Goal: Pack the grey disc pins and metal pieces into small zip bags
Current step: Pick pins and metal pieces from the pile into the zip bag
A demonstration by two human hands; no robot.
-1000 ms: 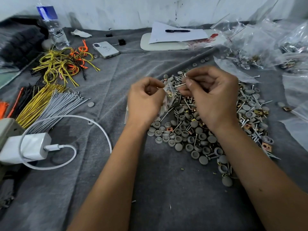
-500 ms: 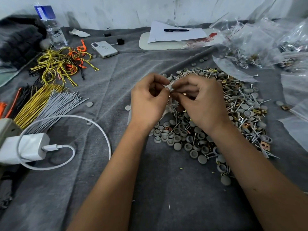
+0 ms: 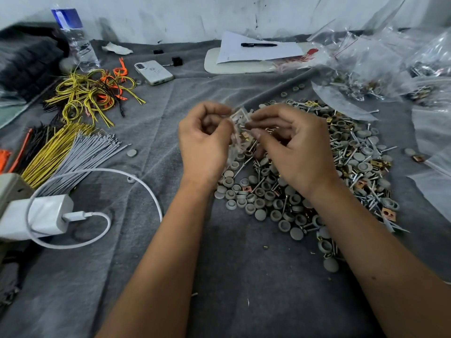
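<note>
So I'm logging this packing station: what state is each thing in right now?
left hand: pinching the small zip bag
right hand: pinching the bag's top edge
small zip bag: held up, metal pieces inside
pile of grey disc pins: loose on the cloth
charger: cable plugged in
pen: lying on paper

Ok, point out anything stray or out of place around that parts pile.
A few grey discs lie apart from the main pile: one beside the grey cable ties, one by the white charger cable, several toward the paper. Both hands pinch a small zip bag. Nothing looks damaged.
</note>
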